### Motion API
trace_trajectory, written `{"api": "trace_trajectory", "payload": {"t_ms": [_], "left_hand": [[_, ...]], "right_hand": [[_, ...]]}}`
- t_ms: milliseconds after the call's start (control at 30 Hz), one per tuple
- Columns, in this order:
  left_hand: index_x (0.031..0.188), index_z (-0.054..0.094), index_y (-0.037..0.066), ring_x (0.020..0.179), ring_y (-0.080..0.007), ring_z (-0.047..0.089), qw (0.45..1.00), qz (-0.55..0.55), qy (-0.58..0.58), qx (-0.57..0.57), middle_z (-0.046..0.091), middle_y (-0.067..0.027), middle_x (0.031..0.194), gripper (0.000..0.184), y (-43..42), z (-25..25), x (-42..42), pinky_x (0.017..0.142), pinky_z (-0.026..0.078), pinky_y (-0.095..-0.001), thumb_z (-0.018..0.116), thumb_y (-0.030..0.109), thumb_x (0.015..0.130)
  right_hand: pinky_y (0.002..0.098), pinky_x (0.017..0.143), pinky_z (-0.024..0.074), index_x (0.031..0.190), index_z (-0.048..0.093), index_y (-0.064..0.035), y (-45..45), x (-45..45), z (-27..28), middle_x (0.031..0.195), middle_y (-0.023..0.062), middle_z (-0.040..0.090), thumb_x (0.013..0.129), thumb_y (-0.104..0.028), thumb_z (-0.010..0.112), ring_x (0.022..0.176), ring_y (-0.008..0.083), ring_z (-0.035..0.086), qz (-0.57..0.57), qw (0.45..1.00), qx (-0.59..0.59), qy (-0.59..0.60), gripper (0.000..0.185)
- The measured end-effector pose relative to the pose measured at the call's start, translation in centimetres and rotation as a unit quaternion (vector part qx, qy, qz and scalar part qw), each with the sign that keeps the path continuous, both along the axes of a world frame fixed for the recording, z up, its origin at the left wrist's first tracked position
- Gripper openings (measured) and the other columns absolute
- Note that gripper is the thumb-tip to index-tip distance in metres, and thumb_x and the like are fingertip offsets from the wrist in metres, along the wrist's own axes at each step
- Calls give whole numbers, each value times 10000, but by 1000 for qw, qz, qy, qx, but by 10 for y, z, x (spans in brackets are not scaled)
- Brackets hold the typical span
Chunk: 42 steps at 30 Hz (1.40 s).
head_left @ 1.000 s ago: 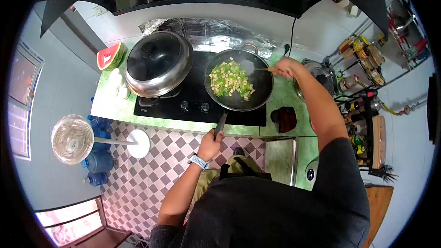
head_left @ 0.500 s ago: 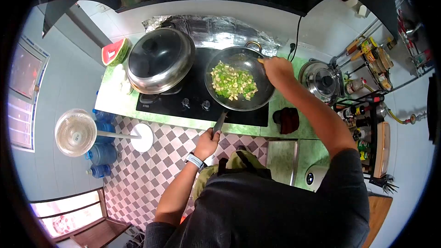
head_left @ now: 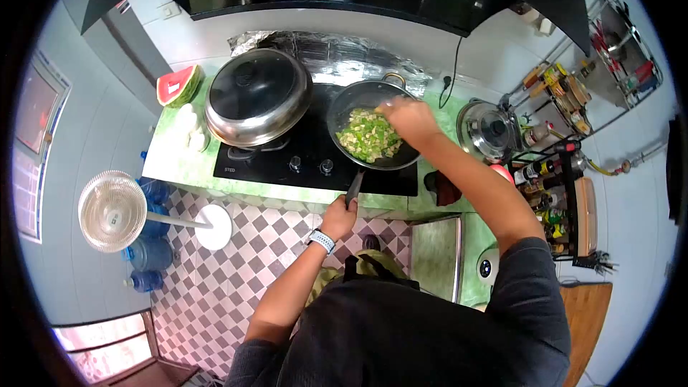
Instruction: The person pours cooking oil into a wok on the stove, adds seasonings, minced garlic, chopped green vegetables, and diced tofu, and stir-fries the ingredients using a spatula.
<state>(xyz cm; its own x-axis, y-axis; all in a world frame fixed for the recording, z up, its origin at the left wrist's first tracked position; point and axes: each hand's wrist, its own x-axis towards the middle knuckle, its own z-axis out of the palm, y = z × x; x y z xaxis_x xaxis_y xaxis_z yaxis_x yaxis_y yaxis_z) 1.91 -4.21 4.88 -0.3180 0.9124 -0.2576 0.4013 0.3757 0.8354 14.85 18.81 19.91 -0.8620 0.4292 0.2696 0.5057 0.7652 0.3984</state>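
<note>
A dark wok (head_left: 349,100) sits on the right part of the black cooktop (head_left: 279,183). In it lies a heap of chopped green and pale pieces of food (head_left: 369,136). My left hand (head_left: 338,217) is wrapped round the wok's long handle (head_left: 355,185) at the counter's front edge. Over the right side of the wok, my right hand (head_left: 412,123) is closed on a utensil with a wood-coloured handle (head_left: 380,109). The hand is slightly blurred, and the utensil's working end cannot be made out.
A large lidded pan (head_left: 258,100) stands left of the wok, near a cut watermelon (head_left: 179,86). To the right are a lidded pot (head_left: 491,131) and a rack of bottles (head_left: 548,193). A standing fan (head_left: 115,211) is on the floor at left.
My right hand has moved left and down over the wok with the utensil. The food has shifted and heaped together. My left hand keeps its hold on the handle; the whole view has shifted slightly.
</note>
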Motion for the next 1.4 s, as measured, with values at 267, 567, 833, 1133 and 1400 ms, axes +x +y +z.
{"api": "trace_trajectory", "payload": {"t_ms": [267, 567, 833, 1133, 1400], "left_hand": [[908, 578, -57, 775, -490, 624, 998, -3, -45, 38, 634, -311, 804, 375, 0, -7, 0, 690, 496, -531, 554, 317, 938], [869, 572, -53, 744, -495, 624, 994, 13, -10, 107, 628, -316, 765, 338, 0, -16, 21, 642, 498, -537, 559, 278, 937], [871, 564, -63, 750, -501, 617, 997, 24, -21, 67, 622, -329, 784, 339, -3, 0, 21, 633, 484, -536, 559, 269, 938], [982, 588, -61, 800, -460, 637, 995, 42, -86, -10, 639, -297, 806, 357, 0, -17, 24, 704, 493, -490, 539, 293, 957], [944, 582, -53, 745, -446, 633, 998, 36, -45, -22, 633, -282, 762, 350, -1, 1, 22, 663, 482, -486, 538, 294, 956]], "right_hand": [[366, 557, 535, 1086, 677, -156, -63, 60, 34, 765, 82, 609, 861, -149, 591, 712, 261, 679, -72, 996, -38, -28, 241], [382, 595, 560, 901, 714, -120, -86, 48, -3, 841, 97, 696, 899, -179, 582, 772, 256, 710, -187, 975, -93, -80, 144], [380, 608, 565, 946, 710, -123, -82, 76, 59, 848, 95, 695, 885, -152, 558, 775, 259, 711, -231, 965, -97, -73, 166], [419, 623, 549, 846, 686, -67, -34, 58, -26, 745, 107, 662, 894, -198, 568, 725, 302, 698, -144, 977, -145, 60, 182], [359, 567, 539, 902, 668, -90, -20, 125, 34, 787, 70, 637, 930, -201, 556, 749, 250, 690, -98, 987, -80, -103, 160]]}}
